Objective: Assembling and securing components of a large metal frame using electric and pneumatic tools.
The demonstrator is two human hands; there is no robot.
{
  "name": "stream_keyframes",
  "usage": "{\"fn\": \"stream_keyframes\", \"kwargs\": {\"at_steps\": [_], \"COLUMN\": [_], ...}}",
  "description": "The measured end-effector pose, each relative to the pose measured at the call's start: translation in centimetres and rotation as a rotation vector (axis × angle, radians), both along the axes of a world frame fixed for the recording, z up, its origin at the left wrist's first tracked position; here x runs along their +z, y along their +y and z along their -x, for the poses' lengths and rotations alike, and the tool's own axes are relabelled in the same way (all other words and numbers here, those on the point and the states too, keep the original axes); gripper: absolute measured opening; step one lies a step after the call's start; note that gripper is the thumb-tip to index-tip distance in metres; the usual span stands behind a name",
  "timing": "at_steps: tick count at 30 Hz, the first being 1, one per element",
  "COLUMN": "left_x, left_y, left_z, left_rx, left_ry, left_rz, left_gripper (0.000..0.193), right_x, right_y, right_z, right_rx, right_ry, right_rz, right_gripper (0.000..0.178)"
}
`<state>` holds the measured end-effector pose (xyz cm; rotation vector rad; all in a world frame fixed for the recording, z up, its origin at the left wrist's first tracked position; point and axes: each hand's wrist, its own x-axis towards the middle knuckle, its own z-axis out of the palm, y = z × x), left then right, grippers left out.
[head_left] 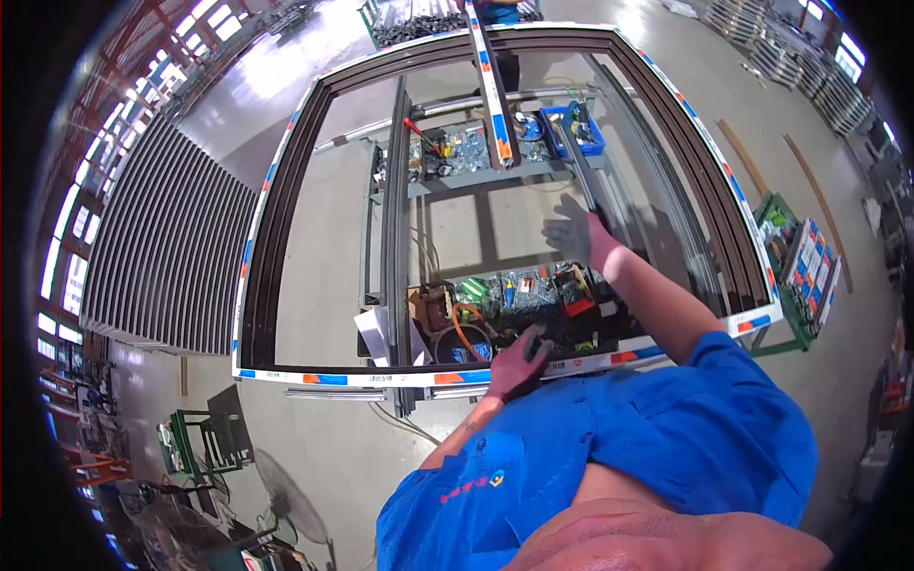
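Note:
A large dark brown window frame (270, 228) lies in front of me, its outer edge covered with white, blue and orange protective tape. My right hand (574, 231), in a grey glove, is over the frame's opening beside a grey rail on the right. Its fingers are spread, and nothing shows in them. My left hand (520, 365), also gloved, is at the frame's near rail, in front of the parts tray. Its fingers are curled together; what they hold, if anything, is hidden. A taped brown profile (490, 90) reaches in from the far side, its end over the opening.
Under the frame stands a grey workbench (457, 181) with small hardware and a blue bin (592, 143). An orange hose (466, 328) lies near the front. Stacked profiles (167, 238) stand left, a green cart (795, 257) right. Another person (499, 11) is at the far side.

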<state>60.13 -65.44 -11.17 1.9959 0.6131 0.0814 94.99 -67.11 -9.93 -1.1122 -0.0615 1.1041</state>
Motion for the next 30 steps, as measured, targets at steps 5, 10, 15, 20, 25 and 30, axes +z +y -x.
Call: {"fn": "stream_keyframes", "kwargs": {"at_steps": [5, 10, 15, 20, 25, 30], "left_x": [-5.4, -0.9, -0.1, -5.6, -7.8, -3.4], "left_y": [2.8, 4.3, 4.8, 6.3, 7.3, 6.6], "left_z": [1.5, 1.6, 0.6, -2.2, -5.9, -8.8], "left_rx": [-0.071, 0.081, 0.198, 0.136, -0.246, -0.274], "left_ry": [-0.378, -0.425, -0.211, -0.216, -0.358, -0.324], "left_rz": [-0.080, 0.348, 0.738, 1.055, 0.459, -0.263], "left_gripper": [0.042, 0.045, 0.055, 0.060, 0.058, 0.058], "right_x": [0.6, 0.7, -3.3, -2.0, -1.5, -0.3], "right_y": [3.5, 4.7, 0.2, -7.4, -9.9, -12.3], "right_z": [4.1, 7.5, 9.8, 11.9, 10.3, 11.2], "right_rx": [-0.106, -0.197, -0.121, 0.062, 0.192, 0.262], "right_ry": [0.162, 0.264, 0.139, -0.164, -0.678, -1.094], "right_rz": [0.017, -0.170, -0.034, -0.131, 0.142, 0.003], "right_gripper": [0.106, 0.057, 0.046, 0.046, 0.032, 0.028]}}
